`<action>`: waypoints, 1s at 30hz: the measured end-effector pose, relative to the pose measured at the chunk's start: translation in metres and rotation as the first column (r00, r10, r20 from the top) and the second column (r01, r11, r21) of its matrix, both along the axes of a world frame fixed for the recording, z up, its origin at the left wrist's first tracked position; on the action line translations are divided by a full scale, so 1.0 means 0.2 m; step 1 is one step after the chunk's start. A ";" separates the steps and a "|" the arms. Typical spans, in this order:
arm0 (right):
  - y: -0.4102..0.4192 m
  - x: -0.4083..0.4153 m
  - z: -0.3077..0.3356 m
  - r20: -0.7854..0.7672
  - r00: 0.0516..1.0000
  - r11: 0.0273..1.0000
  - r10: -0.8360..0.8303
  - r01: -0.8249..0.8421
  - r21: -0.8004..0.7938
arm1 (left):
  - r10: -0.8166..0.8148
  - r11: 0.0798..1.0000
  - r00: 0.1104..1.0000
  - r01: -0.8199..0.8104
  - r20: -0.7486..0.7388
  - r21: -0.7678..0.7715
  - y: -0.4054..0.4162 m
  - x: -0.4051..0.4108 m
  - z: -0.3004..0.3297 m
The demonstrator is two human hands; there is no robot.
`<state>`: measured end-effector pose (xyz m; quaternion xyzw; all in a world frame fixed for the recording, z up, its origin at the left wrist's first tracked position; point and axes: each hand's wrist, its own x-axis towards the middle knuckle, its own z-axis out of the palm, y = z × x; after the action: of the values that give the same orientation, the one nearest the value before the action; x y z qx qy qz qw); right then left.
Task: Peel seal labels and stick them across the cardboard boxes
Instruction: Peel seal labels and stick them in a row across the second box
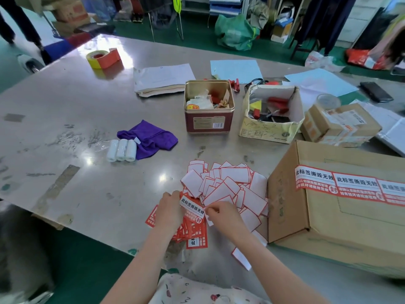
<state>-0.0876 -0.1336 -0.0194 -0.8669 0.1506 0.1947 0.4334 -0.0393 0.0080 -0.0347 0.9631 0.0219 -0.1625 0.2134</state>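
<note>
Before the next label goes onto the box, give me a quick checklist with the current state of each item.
1. Label in hand: ok. Left hand and right hand pinch one seal label.
2. Backing peeled off: cannot tell.
3. Label supply: ok. Stack of unpeeled labels lies under the hands.
4. Box within reach: ok. Cardboard box sits just right of the hands.
5. Free spot on box: cannot tell. Stuck labels run to the frame's edge.
6. Spent backings: not ok, piled against the box.
</note>
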 end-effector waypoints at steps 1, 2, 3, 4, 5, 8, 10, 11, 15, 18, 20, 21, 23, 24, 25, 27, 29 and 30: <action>-0.01 0.00 0.00 0.007 1.000 1.000 -0.008 0.008 0.000 | -0.007 1.000 1.000 0.007 -0.007 -0.020 0.00 0.00 0.00; -0.01 0.01 0.01 0.018 1.000 1.000 -0.017 0.017 0.002 | -0.011 0.999 1.000 0.010 -0.008 -0.035 -0.01 0.01 0.00; -0.02 0.01 0.01 0.032 0.999 1.000 -0.029 0.029 0.004 | -0.010 0.999 1.000 0.010 -0.009 -0.045 -0.01 0.01 0.01; -0.02 0.01 0.02 0.041 0.998 0.999 -0.044 0.043 0.006 | -0.008 0.999 1.000 0.007 -0.009 -0.052 -0.02 0.02 0.01; -0.03 0.01 0.02 0.045 0.998 0.998 -0.054 0.054 0.011 | -0.004 0.998 1.000 0.003 -0.013 -0.057 -0.02 0.03 0.02; -0.04 0.01 0.02 0.032 0.997 0.997 -0.067 0.066 0.032 | 0.010 0.993 0.998 -0.016 -0.056 -0.120 -0.04 0.06 0.05; -0.03 0.00 0.02 0.040 0.997 0.997 -0.062 0.061 0.040 | 0.013 0.980 0.998 -0.026 -0.065 -0.198 -0.06 0.08 0.08; -0.03 0.00 0.03 0.056 0.997 0.997 -0.058 0.056 0.045 | 0.013 0.972 0.998 -0.026 -0.058 -0.235 -0.06 0.09 0.10; -0.02 0.01 0.08 0.111 0.991 0.992 -0.073 0.061 0.107 | 0.039 0.913 0.997 -0.060 -0.060 -0.404 -0.08 0.10 0.16; -0.02 0.01 0.10 0.116 0.990 0.988 -0.081 0.064 0.141 | 0.068 0.858 0.984 -0.141 -0.164 -0.494 -0.09 0.10 0.17; -0.02 0.02 0.10 0.109 0.990 0.988 -0.088 0.073 0.136 | 0.066 0.858 0.973 -0.169 -0.221 -0.486 -0.09 0.09 0.17; -0.02 0.02 0.10 0.105 0.990 0.988 -0.096 0.082 0.131 | 0.069 0.859 0.970 -0.176 -0.231 -0.481 -0.09 0.09 0.18; -0.03 0.02 0.09 0.098 0.988 0.986 -0.120 0.107 0.131 | 0.096 0.852 0.968 -0.200 -0.230 -0.483 -0.09 0.09 0.19; -0.03 0.02 0.09 0.094 0.986 0.983 -0.139 0.126 0.136 | 0.115 0.846 0.967 -0.215 -0.226 -0.487 -0.09 0.08 0.20; -0.04 0.01 0.09 0.088 0.982 0.978 -0.164 0.150 0.147 | 0.131 0.837 0.966 -0.229 -0.224 -0.498 -0.09 0.08 0.22; -0.05 0.02 0.09 0.053 0.973 0.959 -0.224 0.210 0.193 | 0.140 0.809 0.964 -0.242 -0.224 -0.535 -0.09 0.08 0.23; -0.06 0.02 0.10 -0.027 0.947 0.902 -0.319 0.312 0.298 | 0.141 0.774 0.959 -0.262 -0.246 -0.577 -0.09 0.07 0.25; -0.07 0.03 0.09 -0.094 0.922 0.842 -0.376 0.382 0.380 | 0.144 0.752 0.954 -0.279 -0.264 -0.597 -0.08 0.07 0.25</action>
<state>-0.0824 -0.1469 -0.0005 -0.7141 0.2804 0.1382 0.6264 -0.0254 -0.0089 0.0145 0.8062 0.0974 -0.2315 0.5357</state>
